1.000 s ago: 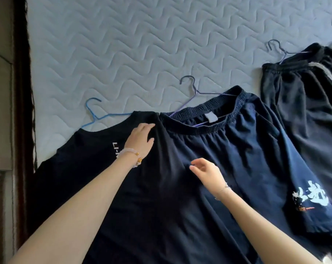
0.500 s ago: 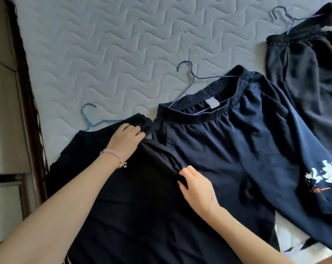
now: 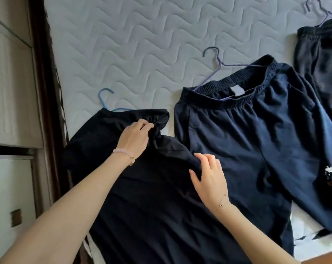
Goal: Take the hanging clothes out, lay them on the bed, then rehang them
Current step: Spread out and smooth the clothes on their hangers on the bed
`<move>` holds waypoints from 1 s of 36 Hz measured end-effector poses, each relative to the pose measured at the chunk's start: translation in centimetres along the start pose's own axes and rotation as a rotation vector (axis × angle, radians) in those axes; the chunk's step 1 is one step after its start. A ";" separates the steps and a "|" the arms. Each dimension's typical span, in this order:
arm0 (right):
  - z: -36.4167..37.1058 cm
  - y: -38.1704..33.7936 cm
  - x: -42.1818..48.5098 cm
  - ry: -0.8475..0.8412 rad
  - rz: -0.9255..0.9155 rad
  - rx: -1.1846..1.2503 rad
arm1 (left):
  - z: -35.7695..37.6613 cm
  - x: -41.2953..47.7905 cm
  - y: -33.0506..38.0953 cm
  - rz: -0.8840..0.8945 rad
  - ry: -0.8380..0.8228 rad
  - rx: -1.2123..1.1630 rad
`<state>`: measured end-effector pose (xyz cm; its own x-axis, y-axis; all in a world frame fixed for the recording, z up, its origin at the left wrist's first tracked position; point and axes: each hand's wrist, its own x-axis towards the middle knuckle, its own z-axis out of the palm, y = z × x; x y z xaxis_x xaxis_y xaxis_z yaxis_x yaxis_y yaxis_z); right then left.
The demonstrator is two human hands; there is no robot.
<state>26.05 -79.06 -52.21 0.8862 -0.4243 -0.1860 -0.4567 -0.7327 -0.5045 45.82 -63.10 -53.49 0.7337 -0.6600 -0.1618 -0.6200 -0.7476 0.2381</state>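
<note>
Black shirt [image 3: 142,206] pulled off navy shorts [image 3: 256,140], blue hanger [image 3: 102,101] at collar

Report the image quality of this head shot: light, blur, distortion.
Head view: soft even daylight on the quilted mattress, no glare; the black T-shirt is so dark its folds barely show; the black trousers at the right edge are blurred; wide-angle distortion bows the dark bed frame at left.
</note>
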 end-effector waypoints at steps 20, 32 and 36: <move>-4.8 6.5 10.2 0.077 0.284 0.385 | 0.1 11.2 0.4 0.104 -0.237 0.060; -11.1 13.6 18.0 0.126 0.368 0.273 | -0.6 16.5 1.2 -0.533 0.010 -0.474; -11.1 14.7 19.9 0.057 0.363 0.359 | -0.5 17.7 1.4 -0.540 0.038 -0.485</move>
<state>36.14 -104.18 -54.00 0.6653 -0.6530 -0.3618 -0.6697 -0.3079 -0.6758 58.04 -75.82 -55.51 0.9170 -0.1985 -0.3459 0.0184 -0.8454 0.5339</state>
